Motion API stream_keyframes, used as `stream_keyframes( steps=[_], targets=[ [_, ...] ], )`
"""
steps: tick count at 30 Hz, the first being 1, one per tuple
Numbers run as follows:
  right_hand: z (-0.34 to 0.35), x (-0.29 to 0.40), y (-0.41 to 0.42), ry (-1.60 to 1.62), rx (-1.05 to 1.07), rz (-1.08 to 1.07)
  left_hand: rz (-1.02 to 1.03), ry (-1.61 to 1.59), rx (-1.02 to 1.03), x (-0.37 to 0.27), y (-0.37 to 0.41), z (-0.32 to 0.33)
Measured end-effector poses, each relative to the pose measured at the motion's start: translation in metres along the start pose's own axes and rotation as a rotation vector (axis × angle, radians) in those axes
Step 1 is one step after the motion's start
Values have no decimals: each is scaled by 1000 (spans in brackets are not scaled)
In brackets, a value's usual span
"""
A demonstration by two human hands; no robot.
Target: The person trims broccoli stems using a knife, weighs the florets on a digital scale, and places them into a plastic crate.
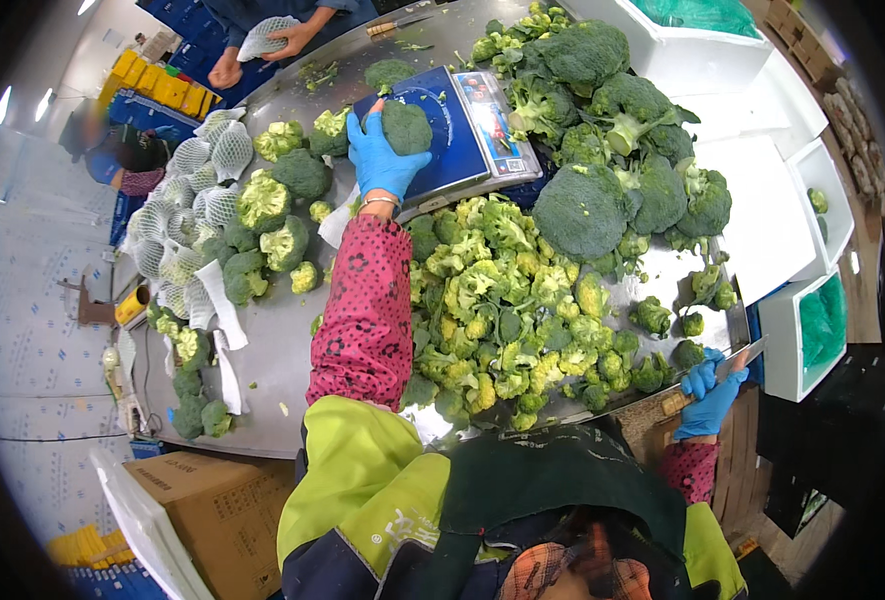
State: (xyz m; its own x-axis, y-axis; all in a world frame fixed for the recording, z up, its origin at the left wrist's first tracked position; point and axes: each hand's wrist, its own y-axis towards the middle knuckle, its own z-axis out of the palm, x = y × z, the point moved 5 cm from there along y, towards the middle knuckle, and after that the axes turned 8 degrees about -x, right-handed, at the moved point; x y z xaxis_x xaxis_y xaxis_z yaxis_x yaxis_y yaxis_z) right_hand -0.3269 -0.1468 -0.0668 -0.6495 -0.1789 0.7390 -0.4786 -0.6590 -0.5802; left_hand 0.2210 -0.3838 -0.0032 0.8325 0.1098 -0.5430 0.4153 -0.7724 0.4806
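Observation:
My left hand (387, 154), in a blue glove with a bare thumb or fingertip showing, is closed around the near side of a broccoli head (407, 127). That head sits on the blue platform of a weighing scale (442, 161). At the table's right edge my right hand (716, 401), also blue-gloved, grips a knife by its wooden handle (676, 403), with the blade (746, 356) pointing up and to the right. Between my arms spreads a heap of cut broccoli pieces (502, 300), partly yellowed. Whole broccoli heads (581, 210) are piled behind it to the right.
Trimmed broccoli (285, 244) and net-sleeved heads (179, 225) cover the table's left side. Another knife (382, 28) lies at the far edge, where a co-worker's hands (292, 37) hold a netted head. White foam boxes (802, 337) stand right; a carton (209, 517) stands lower left.

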Motion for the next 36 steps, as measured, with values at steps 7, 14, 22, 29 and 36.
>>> stream_keyframes(
  steps=[7, 14, 22, 29, 36],
  targets=[
    [26, -32, -35, -84, -5, -8, 121, -232, -103, 28, 4, 2],
    [80, -55, -74, -348, 197, -37, -415, -1361, 142, 52, -26, -38],
    [170, -92, -104, -951, 805, -388, -824, -1531, 271, 22, -172, -115],
    [206, -90, -152, -1290, 1045, -980, -792, -1384, 108, 4, -265, -124],
    [185, -76, -150, -1283, 1119, -1202, -879, -1102, 132, -60, -265, -141]
  ],
)
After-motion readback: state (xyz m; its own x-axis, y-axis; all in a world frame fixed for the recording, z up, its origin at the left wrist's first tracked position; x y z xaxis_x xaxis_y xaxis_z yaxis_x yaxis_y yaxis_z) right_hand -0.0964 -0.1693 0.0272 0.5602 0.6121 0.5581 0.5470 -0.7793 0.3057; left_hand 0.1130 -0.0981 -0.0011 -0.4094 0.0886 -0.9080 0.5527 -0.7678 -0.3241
